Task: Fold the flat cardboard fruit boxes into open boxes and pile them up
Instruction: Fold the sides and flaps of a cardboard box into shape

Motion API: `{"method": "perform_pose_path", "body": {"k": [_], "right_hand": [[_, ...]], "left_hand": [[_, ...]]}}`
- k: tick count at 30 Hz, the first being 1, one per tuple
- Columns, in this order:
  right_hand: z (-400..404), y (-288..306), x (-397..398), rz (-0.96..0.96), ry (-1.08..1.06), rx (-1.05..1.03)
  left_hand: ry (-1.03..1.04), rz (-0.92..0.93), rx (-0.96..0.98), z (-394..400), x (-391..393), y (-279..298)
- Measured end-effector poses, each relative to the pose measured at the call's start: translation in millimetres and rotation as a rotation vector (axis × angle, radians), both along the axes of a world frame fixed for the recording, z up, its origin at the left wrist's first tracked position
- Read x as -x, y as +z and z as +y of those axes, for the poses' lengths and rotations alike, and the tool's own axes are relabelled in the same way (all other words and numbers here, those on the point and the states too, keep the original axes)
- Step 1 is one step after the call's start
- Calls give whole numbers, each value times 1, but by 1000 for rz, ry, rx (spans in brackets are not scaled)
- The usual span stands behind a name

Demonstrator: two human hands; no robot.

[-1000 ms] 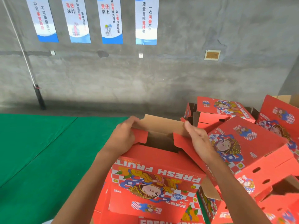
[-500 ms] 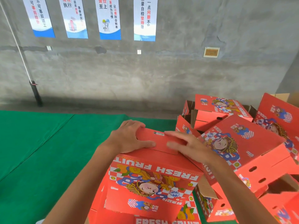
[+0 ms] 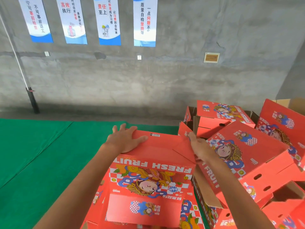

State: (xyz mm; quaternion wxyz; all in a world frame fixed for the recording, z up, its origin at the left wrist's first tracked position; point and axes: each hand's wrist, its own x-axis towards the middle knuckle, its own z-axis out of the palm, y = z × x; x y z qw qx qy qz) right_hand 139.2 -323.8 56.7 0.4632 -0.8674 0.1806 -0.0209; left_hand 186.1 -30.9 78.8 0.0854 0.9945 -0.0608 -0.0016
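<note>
Head view, looking down over both forearms at a red "FRESH FRUIT" box (image 3: 151, 177) held up in front of the person. Printed side panel faces the camera, text upside down. The end flaps (image 3: 165, 146) on top lie folded in, closing that face.

Left hand (image 3: 124, 139): palm down on the left part of the folded flaps, fingers straight and spread, pressing, not clasping. Grip released.

Right hand (image 3: 200, 149): at the right edge of the same face, blurred. Fingers look extended along the flap edge; probably flat against the cardboard rather than pinching it, but the blur makes that a guess.

Where the box sits: above a heap of flat red blanks (image 3: 189, 217) at the lower edge, with the green floor mat (image 3: 41, 154) to the left.

To the right, a loose pile of folded boxes (image 3: 247, 151), tilted and leaning on each other, some with brown insides showing. Concrete wall (image 3: 181, 80) behind, four blue-and-white posters (image 3: 109, 22) along the top.

Progress, judged: several boxes already made up and piled. This one has its base flaps folded shut and being pressed; it is not yet on the pile. Flat blanks remain underneath, so the job is well under way but not near finished.
</note>
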Motion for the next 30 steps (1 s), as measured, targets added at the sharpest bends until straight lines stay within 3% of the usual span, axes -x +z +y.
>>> {"method": "perform_pose_path", "body": {"k": [3, 7, 9, 11, 13, 16, 18, 26, 30], "right_hand": [[-5, -6, 8, 356, 172, -175], [-2, -6, 8, 559, 250, -376], [1, -2, 9, 636, 272, -378], [4, -1, 11, 628, 307, -301], [6, 1, 14, 477, 315, -296], [11, 7, 17, 195, 283, -446], [13, 12, 18, 123, 272, -517], [18, 20, 5, 337, 338, -239], [12, 12, 2, 460, 387, -249]], "left_hand": [[68, 1, 95, 19, -8, 3], [79, -17, 178, 33, -10, 7], [103, -51, 157, 37, -7, 8], [130, -77, 137, 41, -4, 8], [138, -82, 132, 46, -3, 10], [145, -39, 165, 60, -3, 15], [144, -9, 201, 68, -3, 17], [137, -26, 239, 76, 1, 17], [146, -31, 256, 82, 2, 15]]}}
